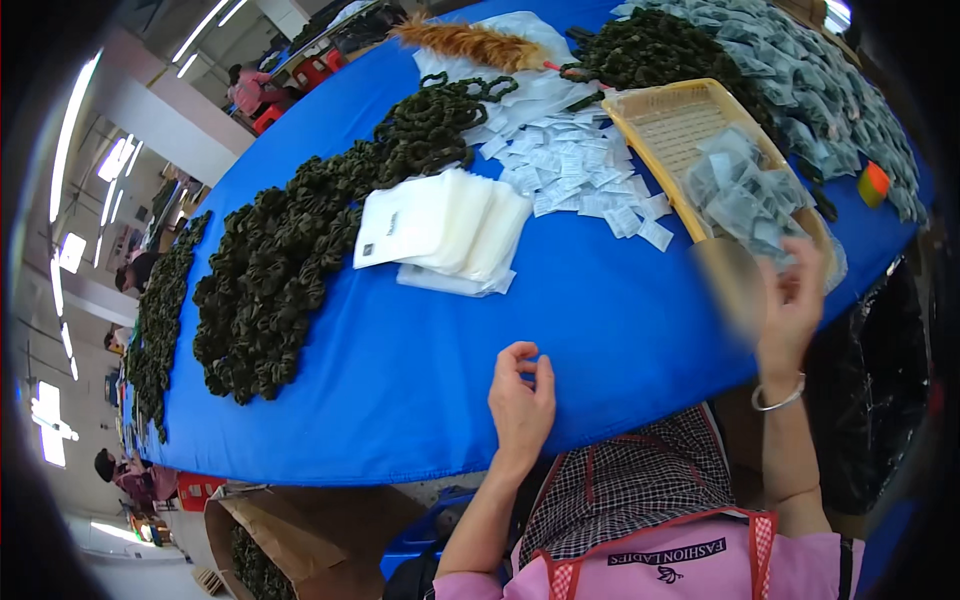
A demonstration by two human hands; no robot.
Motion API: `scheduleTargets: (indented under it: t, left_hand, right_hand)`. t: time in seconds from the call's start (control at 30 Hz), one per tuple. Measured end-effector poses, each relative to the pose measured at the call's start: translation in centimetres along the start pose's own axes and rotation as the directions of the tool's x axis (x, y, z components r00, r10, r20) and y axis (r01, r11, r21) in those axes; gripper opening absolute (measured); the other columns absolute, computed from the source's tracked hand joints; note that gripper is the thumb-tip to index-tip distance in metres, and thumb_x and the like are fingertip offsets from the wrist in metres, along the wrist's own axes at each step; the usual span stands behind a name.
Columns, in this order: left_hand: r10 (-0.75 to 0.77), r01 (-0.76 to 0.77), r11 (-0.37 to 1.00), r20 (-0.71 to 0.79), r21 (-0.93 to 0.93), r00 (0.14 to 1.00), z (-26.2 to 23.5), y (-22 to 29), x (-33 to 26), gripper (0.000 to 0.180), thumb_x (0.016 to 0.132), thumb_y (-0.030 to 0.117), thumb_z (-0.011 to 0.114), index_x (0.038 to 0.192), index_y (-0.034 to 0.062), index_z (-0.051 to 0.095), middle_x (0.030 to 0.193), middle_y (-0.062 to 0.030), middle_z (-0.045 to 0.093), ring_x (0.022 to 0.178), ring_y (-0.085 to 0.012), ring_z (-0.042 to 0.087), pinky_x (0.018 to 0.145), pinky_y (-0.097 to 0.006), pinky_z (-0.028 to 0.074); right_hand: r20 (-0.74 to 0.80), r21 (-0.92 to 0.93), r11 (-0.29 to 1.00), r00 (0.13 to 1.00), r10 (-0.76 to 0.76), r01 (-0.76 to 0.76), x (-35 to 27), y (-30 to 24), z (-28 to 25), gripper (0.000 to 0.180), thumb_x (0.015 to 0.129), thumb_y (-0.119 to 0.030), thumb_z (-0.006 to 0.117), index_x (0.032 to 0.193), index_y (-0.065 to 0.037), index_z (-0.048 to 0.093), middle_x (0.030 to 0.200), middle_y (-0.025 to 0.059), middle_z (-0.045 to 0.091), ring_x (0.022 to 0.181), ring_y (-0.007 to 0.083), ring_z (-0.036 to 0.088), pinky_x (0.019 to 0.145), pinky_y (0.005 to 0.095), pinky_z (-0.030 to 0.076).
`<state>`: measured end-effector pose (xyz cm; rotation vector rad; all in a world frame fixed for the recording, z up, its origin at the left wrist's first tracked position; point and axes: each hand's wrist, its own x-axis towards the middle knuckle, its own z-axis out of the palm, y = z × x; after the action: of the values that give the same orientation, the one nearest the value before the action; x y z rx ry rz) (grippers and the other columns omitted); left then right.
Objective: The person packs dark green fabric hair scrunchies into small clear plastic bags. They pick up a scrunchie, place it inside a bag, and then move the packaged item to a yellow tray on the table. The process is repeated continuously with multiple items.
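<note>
My left hand is held over the near part of the blue-covered table. Its fingers are loosely bent, the thumb stands apart, and nothing shows in it. To the right, my right hand is at the near end of a yellow plastic tray, its fingers curled and smeared by motion. Just left of it is a brownish blurred thing whose kind I cannot make out, nor whether the hand touches it. Inside the tray lie filled translucent packets. A stack of white frosted bags lies beyond my left hand.
Dark green scrunchies form a long heap at left, with another pile at the back. Small white packets are scattered beside the tray. Filled packets are heaped far right, near an orange-and-green roll. A brown feather duster lies behind.
</note>
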<state>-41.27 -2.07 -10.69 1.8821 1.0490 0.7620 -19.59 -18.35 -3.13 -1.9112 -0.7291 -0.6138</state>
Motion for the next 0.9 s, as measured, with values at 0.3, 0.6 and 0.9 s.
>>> scheduleTargets:
  t: [0.3, 0.6, 0.9]
  left_hand:
    - [-0.02, 0.011, 0.994, 0.081, 0.107, 0.997, -1.6, -0.4, 4.8, 0.021, 0.083, 0.009, 0.064, 0.102, 0.0011, 0.059, 0.091, -0.0123, 0.062, 0.077, -0.0221, 0.062, 0.061, -0.033, 0.048]
    - [0.305, -0.209, 0.907, -0.229, 0.364, 0.924, -10.2, -5.7, 12.8, 0.017, 0.084, 0.008, 0.061, 0.099, -0.0007, 0.06, 0.087, -0.0127, 0.064, 0.075, -0.0229, 0.063, 0.064, -0.033, 0.049]
    - [0.112, 0.349, 0.497, -0.457, 0.795, 0.882, -21.1, -18.0, 25.7, 0.047, 0.082, 0.025, 0.067, 0.118, -0.0015, 0.054, 0.102, -0.0207, 0.063, 0.096, -0.0391, 0.059, 0.082, -0.046, 0.047]
  right_hand:
    - [0.463, -0.12, 0.911, 0.834, -0.299, 0.394, -0.1, -1.2, 24.8, 0.016, 0.082, -0.008, 0.054, 0.096, -0.005, 0.062, 0.107, 0.0107, 0.059, 0.104, 0.0276, 0.054, 0.084, 0.0436, 0.046]
    - [0.379, -0.132, 0.905, 0.865, -0.33, 0.403, 0.3, -0.2, 24.5, 0.02, 0.077, -0.012, 0.064, 0.097, -0.012, 0.066, 0.085, 0.0037, 0.059, 0.087, 0.0229, 0.053, 0.073, 0.0384, 0.037]
    - [0.421, 0.058, 0.96, 0.865, -0.272, 0.274, 0.7, -0.7, 23.7, 0.014, 0.084, -0.017, 0.062, 0.097, -0.013, 0.066, 0.078, 0.0044, 0.06, 0.078, 0.0232, 0.056, 0.067, 0.0364, 0.039]
